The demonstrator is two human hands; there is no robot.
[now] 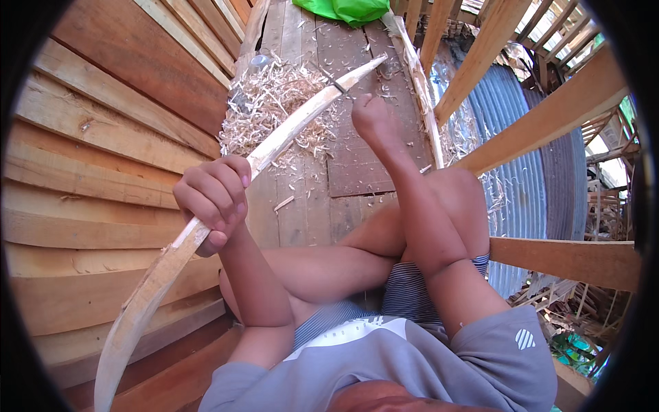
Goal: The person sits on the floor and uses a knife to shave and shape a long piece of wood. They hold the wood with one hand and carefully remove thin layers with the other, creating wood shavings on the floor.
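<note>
Pale wooden curved stave (280, 143), spanning eight to one o'clock, left hand (214, 199) gripping it at nine, right hand (375, 121) closed around a knife (329, 79) at one, curled wood shavings (271, 103) at eleven.

Your one view comes from the left of the two fisheye cameras on your head, looking down and forward, upright and unmirrored. It sits closest to your grey shirt (384, 358) along the lower edge and faces out over your legs (322, 271) to the plank floor (302, 220). Your left fingers (204, 187) appear nearer than your right fingers (367, 108). The lens spreads wide, bending the board wall (123, 130) at left and wooden railing (542, 122) at right.
</note>
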